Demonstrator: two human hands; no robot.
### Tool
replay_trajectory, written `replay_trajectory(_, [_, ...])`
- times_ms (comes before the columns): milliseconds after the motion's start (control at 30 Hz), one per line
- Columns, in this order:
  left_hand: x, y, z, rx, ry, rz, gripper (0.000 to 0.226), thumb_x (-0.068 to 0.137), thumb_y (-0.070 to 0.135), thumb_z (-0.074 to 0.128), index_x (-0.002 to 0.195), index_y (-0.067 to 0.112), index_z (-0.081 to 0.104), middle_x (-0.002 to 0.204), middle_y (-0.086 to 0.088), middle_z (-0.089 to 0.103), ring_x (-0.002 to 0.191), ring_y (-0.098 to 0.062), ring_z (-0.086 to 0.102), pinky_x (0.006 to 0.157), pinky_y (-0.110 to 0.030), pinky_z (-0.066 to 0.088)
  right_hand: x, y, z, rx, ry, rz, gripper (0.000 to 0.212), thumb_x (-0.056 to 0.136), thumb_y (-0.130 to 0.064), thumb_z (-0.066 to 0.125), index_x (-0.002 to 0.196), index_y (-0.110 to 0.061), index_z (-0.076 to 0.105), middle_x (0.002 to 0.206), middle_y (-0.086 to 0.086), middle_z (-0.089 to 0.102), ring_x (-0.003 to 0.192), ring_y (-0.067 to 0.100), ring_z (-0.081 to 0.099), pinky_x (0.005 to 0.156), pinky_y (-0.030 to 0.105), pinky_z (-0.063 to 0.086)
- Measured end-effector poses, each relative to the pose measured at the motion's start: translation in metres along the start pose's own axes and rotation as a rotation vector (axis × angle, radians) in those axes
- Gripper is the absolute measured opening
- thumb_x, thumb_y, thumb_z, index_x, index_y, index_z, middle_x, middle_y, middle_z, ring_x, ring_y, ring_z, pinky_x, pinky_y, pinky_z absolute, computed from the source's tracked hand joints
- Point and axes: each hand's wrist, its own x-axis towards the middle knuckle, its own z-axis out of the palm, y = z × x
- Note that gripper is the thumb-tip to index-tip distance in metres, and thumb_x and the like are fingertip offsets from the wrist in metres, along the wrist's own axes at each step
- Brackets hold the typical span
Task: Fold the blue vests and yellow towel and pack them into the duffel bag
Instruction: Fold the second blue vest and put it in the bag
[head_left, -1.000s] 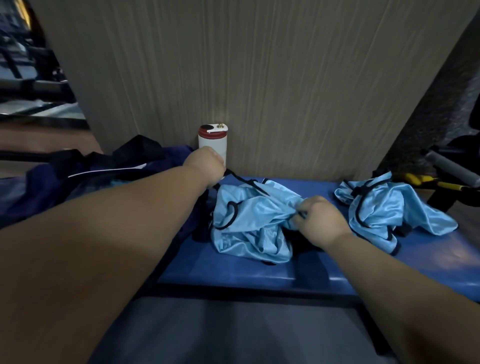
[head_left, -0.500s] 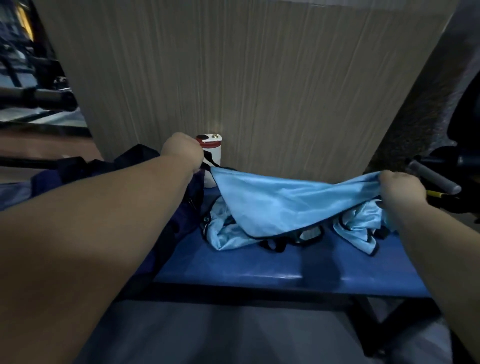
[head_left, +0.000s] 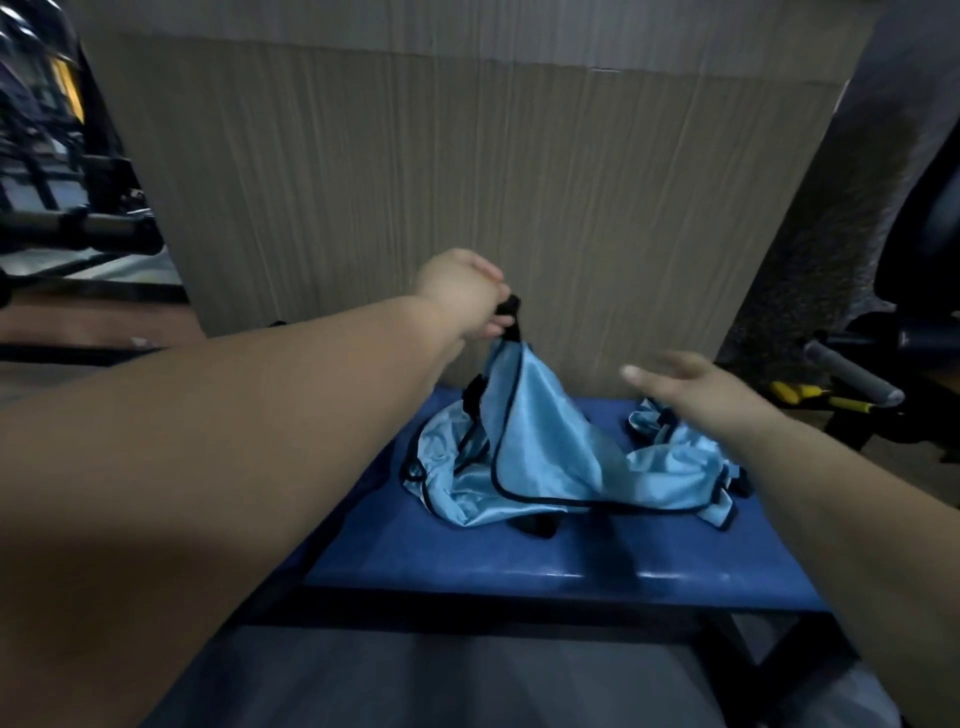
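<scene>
A: Which step is this?
B: Opening out one blue vest (head_left: 535, 441) for folding, I'd say. The left hand (head_left: 462, 296) pinches its black trim (head_left: 511, 312) above the blue bench (head_left: 571, 561), hem trailing on the seat.
A: The right hand (head_left: 691, 384)?
B: Fingers spread, empty, over the bench. It likely needs the opposite corner.

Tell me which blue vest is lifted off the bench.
The vest on the left: the left hand pinches its black strap and holds it up. The other vest lies crumpled on the blue bench beneath the open right hand.
</scene>
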Motion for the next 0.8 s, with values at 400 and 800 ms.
replay_trajectory(400, [0.006, -0.081, -0.007, 0.879, -0.175, -0.043, 0.047, 0.089, 0.033, 0.063, 0.127, 0.008, 0.050, 0.120, -0.007, 0.059, 0.104, -0.025, 0.060, 0.082, -0.033, 0.051, 0.031, 0.014, 0.012, -0.216, 0.474, -0.043, 0.030, 0.089, -0.031, 0.058, 0.104, -0.006, 0.064, 0.104, 0.020, 0.067, 0.102, 0.037, 0.060, 0.081, 0.034, 0.044])
replay_trajectory(800, [0.023, -0.190, 0.009, 1.156, -0.225, -0.173, 0.046, 0.083, 0.042, 0.066, 0.113, 0.009, 0.055, 0.106, -0.003, 0.061, 0.095, -0.021, 0.059, 0.075, -0.030, 0.048, 0.044, 0.068, 0.002, -0.641, 0.473, 0.094, 0.058, 0.081, -0.026, 0.064, 0.132, -0.015, 0.039, 0.134, 0.019, 0.041, 0.124, 0.041, 0.035, 0.098, 0.051, 0.039])
